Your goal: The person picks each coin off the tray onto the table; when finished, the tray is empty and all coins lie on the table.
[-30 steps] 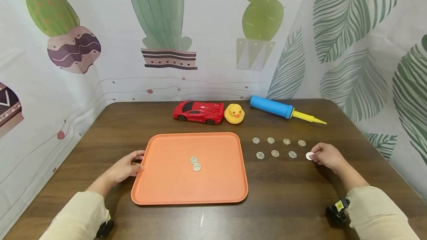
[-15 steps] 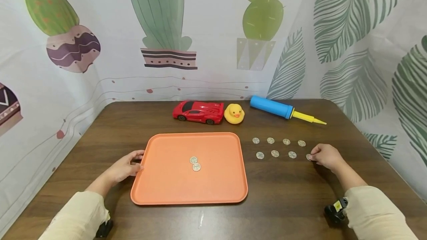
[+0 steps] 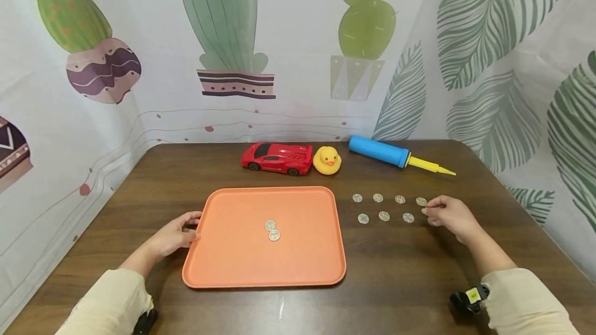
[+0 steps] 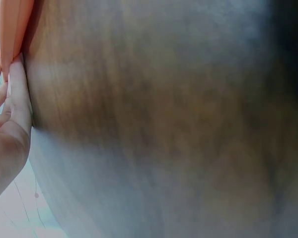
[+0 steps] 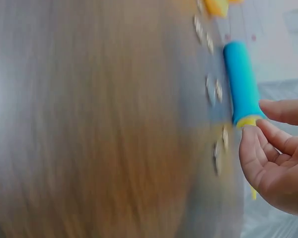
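At the left edge of an orange tray, my left hand grips the rim between fingers and thumb; in the left wrist view, the tray's edge runs between them. Two touching coins lie near the tray's middle. Right of the tray, several coins form two rows on the table. My right hand hovers at their right end, fingers loosely bent and holding nothing. Beneath it, the end coin of the front row is partly hidden. The right wrist view shows thumb and fingertips apart.
Along the back of the brown wooden table stand a red toy car and a yellow rubber duck. A blue and yellow hand pump lies to their right. A patterned cloth hangs behind.
My right hand has let go of the coin at the front row's right end and lifted slightly up and left. The left hand and tray stay still.
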